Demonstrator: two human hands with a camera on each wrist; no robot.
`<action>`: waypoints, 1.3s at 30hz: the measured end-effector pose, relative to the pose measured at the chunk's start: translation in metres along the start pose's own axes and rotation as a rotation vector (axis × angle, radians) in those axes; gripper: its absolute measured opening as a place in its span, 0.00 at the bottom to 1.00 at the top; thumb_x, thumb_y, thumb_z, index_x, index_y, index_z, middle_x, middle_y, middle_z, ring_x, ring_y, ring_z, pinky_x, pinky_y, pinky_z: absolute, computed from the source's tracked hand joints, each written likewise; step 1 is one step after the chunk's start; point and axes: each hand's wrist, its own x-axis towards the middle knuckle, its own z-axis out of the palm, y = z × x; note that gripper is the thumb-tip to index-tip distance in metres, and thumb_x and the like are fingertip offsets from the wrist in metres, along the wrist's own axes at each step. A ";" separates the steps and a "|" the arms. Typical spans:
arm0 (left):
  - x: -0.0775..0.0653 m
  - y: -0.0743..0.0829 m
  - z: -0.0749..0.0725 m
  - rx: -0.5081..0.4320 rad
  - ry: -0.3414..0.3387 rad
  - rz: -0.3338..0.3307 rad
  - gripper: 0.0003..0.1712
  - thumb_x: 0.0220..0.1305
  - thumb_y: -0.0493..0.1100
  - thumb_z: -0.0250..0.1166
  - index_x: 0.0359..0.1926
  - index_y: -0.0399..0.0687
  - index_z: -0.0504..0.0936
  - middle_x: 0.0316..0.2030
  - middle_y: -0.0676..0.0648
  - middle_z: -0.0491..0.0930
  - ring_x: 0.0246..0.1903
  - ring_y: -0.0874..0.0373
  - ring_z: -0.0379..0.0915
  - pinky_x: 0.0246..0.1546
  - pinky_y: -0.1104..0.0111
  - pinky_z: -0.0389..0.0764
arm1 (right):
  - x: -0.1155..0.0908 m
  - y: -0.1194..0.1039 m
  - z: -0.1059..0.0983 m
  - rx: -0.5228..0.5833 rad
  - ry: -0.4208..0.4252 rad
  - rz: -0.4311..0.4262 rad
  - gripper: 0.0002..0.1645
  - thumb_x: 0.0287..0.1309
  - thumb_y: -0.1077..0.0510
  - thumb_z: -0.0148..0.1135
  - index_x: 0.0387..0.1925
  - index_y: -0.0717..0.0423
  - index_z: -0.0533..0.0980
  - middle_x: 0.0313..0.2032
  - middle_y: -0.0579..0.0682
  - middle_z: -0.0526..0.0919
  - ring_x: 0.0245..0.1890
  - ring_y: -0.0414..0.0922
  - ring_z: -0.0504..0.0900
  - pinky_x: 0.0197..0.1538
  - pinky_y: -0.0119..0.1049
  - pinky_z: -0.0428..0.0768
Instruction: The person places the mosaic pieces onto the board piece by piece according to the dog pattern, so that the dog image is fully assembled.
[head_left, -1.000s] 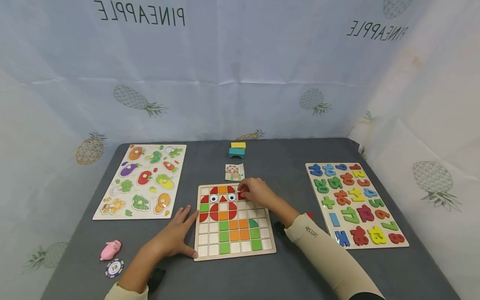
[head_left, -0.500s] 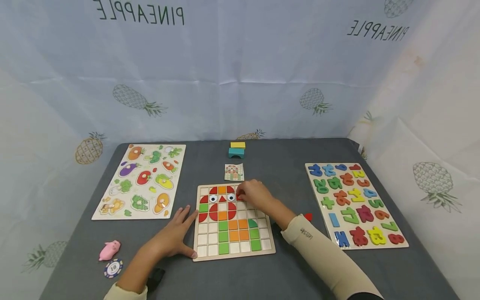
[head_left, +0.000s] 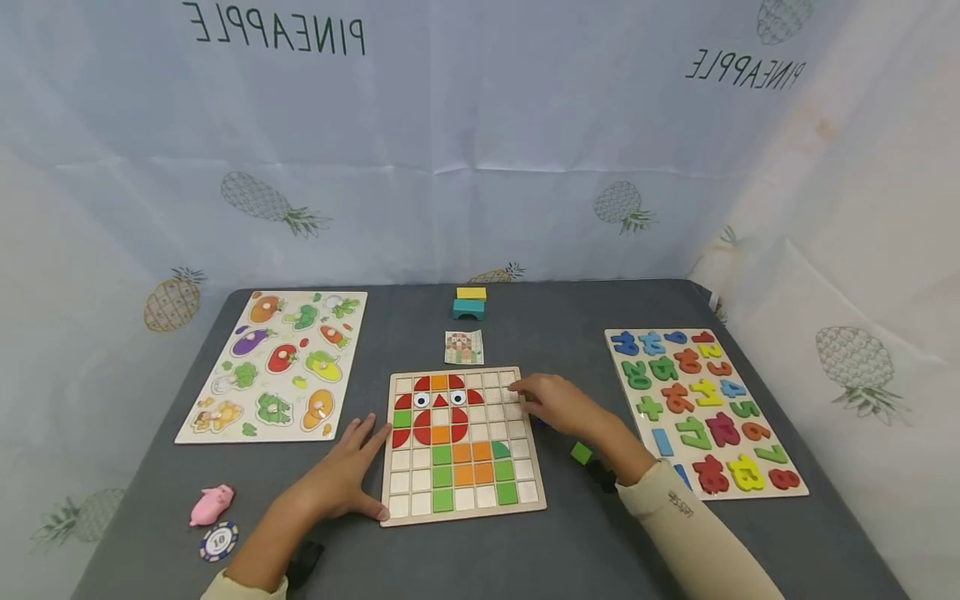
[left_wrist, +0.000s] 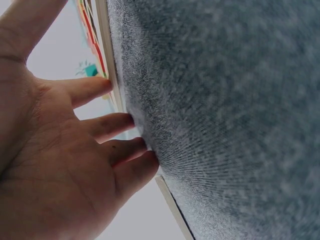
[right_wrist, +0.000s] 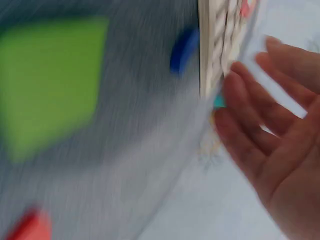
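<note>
A wooden grid board [head_left: 400,482] holds red, orange and green tiles plus two white eye discs, forming a patterned figure. My left hand [head_left: 337,475] lies with spread fingers along the board's left side, its thumb at the lower left corner. Over the upper right edge of the board is my right hand [head_left: 558,406]; in the right wrist view its fingers [right_wrist: 245,135] are loosely bent and hold nothing. A red quarter-round tile [head_left: 475,397] sits beside the right eye disc. Near the right forearm lie a green square tile [head_left: 581,453] and a blue piece [right_wrist: 184,50].
A small picture card [head_left: 463,347] and teal [head_left: 468,310] and yellow blocks stand behind the board. A vegetable puzzle [head_left: 277,367] is at left, a number puzzle [head_left: 701,417] at right. A pink pig [head_left: 212,505] and a poker chip [head_left: 219,542] lie front left.
My right hand has let go of the red quarter-round tile, left on the board, and moved right to the board's edge. The green square tile has come into sight. My left hand has stayed put.
</note>
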 end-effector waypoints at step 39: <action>-0.001 -0.001 -0.001 -0.004 -0.012 -0.026 0.70 0.20 0.62 0.78 0.68 0.49 0.54 0.69 0.39 0.44 0.67 0.39 0.34 0.56 0.42 0.56 | 0.044 -0.038 0.028 0.031 0.049 -0.014 0.04 0.54 0.60 0.60 0.34 0.51 0.77 0.29 0.40 0.78 0.27 0.36 0.73 0.32 0.29 0.72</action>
